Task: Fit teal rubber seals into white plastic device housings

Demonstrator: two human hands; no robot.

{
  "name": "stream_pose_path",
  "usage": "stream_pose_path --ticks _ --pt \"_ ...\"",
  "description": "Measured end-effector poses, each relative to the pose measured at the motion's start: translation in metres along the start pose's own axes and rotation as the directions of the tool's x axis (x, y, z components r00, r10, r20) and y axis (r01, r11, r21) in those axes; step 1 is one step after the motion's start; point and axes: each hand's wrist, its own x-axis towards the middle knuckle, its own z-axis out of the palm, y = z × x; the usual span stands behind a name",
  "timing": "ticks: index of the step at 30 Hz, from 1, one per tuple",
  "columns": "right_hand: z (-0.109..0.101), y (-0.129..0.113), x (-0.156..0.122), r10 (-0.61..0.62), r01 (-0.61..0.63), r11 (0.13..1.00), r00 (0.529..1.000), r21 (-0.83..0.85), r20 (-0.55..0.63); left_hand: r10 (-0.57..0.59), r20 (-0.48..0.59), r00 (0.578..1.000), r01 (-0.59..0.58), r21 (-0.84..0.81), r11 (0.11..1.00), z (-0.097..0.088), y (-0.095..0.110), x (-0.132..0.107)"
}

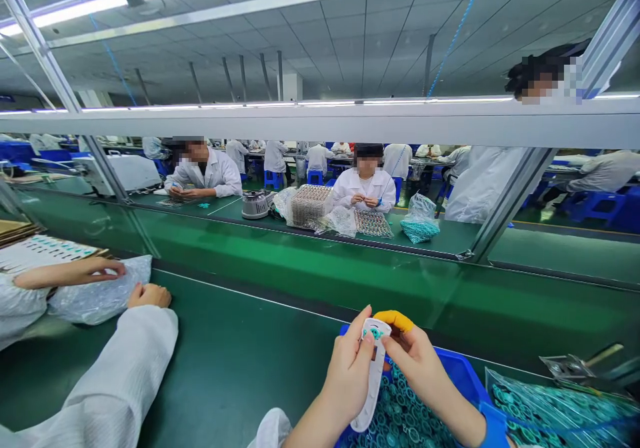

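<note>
A long, narrow white plastic casing (371, 389) is held upright at a tilt, with a small teal part (375, 334) set in its upper end. My left hand (345, 368) wraps round the casing from the left, its thumb along the front. On the other side, my right hand (417, 355) pinches the top end, the thumb by the teal part and the index finger, in a yellow finger cot (396, 319), behind the rim. Below both hands sits a blue bin (457, 371) full of teal ring-shaped parts (400, 405).
A clear bag of teal parts (555, 405) lies right of the bin, near a metal fixture (565, 367). At left, a co-worker's hands (150, 295) rest by a plastic bag (100, 298). A green partition (280, 261) runs along the bench; people in white work beyond.
</note>
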Motion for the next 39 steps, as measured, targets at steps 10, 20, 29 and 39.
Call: stream_pose_path --ticks 10,20,29,39 --pt "-0.002 -0.004 0.000 -0.061 0.060 0.997 0.998 0.039 0.032 0.021 0.034 0.999 -0.022 0.036 0.999 0.000 0.003 0.001" --pt "0.006 0.001 -0.001 -0.075 0.074 0.997 0.997 -0.027 -0.037 0.105 0.015 0.994 -0.105 0.285 0.953 -0.004 0.004 -0.004" --pt "0.009 0.007 -0.005 -0.150 0.147 0.986 0.988 -0.085 -0.037 0.176 0.032 0.984 -0.175 0.363 0.915 0.002 0.014 -0.012" --pt "-0.081 -0.026 -0.037 -0.204 0.119 0.660 0.979 -0.742 -0.024 0.213 -0.211 0.954 0.011 0.734 0.679 -0.132 0.031 0.013"
